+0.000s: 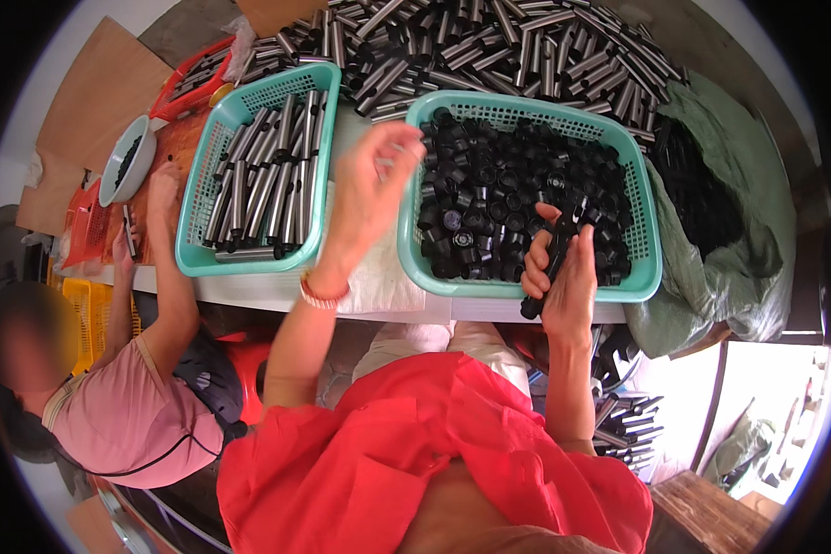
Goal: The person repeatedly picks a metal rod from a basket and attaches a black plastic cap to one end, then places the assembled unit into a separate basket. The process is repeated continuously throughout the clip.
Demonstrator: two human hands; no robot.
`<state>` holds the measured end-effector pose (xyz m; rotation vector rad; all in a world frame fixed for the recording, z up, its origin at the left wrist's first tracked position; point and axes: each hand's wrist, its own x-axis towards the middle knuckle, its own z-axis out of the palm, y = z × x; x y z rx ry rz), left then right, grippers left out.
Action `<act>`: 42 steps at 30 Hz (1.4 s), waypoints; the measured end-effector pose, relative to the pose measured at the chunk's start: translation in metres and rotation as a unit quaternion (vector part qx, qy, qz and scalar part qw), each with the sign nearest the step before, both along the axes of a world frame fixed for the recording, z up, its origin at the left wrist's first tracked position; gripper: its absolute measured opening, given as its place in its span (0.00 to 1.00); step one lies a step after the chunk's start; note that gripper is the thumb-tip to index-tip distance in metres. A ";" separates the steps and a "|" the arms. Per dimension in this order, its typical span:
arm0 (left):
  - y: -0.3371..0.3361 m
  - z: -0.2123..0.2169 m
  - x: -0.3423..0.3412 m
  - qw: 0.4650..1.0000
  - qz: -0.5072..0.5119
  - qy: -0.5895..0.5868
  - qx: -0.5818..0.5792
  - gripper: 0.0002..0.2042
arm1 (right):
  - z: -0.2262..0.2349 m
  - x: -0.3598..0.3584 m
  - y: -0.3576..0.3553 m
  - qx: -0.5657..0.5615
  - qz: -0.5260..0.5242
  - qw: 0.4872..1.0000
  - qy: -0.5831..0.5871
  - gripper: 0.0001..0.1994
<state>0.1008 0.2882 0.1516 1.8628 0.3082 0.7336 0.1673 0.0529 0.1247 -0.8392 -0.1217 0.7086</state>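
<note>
Nearest to the camera is the person's red shirt (452,415), before the front edge of the table (379,294). Over the front right corner of a green basket (654,263), the right hand (571,277) wraps its fingers around a long dark piece (558,258), thumb along its other side. The left hand (365,185) is raised by that basket's left edge, fingers bent loosely toward the thumb; whether they pinch anything cannot be told. Black caps (503,180) crowd this basket.

Work seems well short of finished: one piece is in hand, the caps are plentiful, and a large heap of metal tubes (545,55) lies loose toward the table's far edge. More tubes lie roughly lined up in a second basket (186,226) to the left; whether those are done cannot be told. Beyond it sits a co-worker (138,415).
</note>
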 end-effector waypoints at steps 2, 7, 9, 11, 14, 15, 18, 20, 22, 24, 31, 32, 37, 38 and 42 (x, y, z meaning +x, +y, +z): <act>0.046 0.004 0.023 0.990 0.072 0.036 0.112 0.13 | 0.000 0.002 0.001 0.026 0.027 0.999 0.012 0.27; 0.164 -0.016 0.090 0.932 0.180 0.164 0.269 0.13 | -0.006 0.008 -0.003 0.064 0.064 0.995 0.043 0.22; 0.188 -0.029 0.112 0.882 0.192 0.260 0.343 0.13 | -0.008 0.008 -0.004 0.050 0.064 0.997 0.017 0.21; 0.197 -0.038 0.129 0.837 0.182 0.349 0.380 0.11 | -0.010 0.006 -0.004 0.036 0.058 0.998 0.008 0.20; 0.180 -0.046 0.153 0.786 0.170 0.375 0.461 0.07 | -0.011 0.006 -0.005 0.038 0.038 0.999 -0.005 0.21; 0.175 -0.048 0.158 0.760 0.165 0.393 0.490 0.06 | -0.011 0.005 -0.006 0.041 0.034 0.998 -0.014 0.21; 0.183 -0.068 0.172 0.735 0.169 0.413 0.510 0.05 | -0.011 0.003 -0.006 0.037 0.031 0.998 -0.048 0.23; 0.187 -0.076 0.171 0.727 0.193 0.416 0.511 0.05 | -0.012 0.003 -0.007 0.015 0.040 0.996 -0.080 0.24; 0.185 -0.075 0.165 0.726 0.193 0.379 0.540 0.04 | -0.009 0.002 -0.007 0.004 0.035 0.996 -0.083 0.24; 0.177 -0.070 0.157 0.730 0.181 0.335 0.568 0.04 | -0.010 0.002 -0.007 0.001 0.037 0.995 -0.089 0.24; 0.137 0.007 0.086 0.814 0.235 0.234 0.478 0.09 | -0.010 -0.001 -0.006 -0.006 0.052 0.992 -0.118 0.25; 0.141 0.013 0.072 0.835 0.243 0.187 0.456 0.11 | -0.010 -0.002 -0.006 -0.016 0.043 0.991 -0.126 0.25; 0.129 0.048 -0.014 0.995 0.099 -0.018 0.020 0.10 | -0.010 -0.006 -0.004 -0.032 0.015 0.991 -0.131 0.21; 0.117 0.051 -0.025 0.994 0.077 -0.046 -0.064 0.10 | -0.011 -0.005 -0.005 -0.031 0.008 0.991 -0.126 0.21; 0.097 0.033 -0.067 0.955 -0.067 -0.144 -0.249 0.14 | -0.006 -0.011 -0.001 -0.052 0.014 0.990 -0.134 0.19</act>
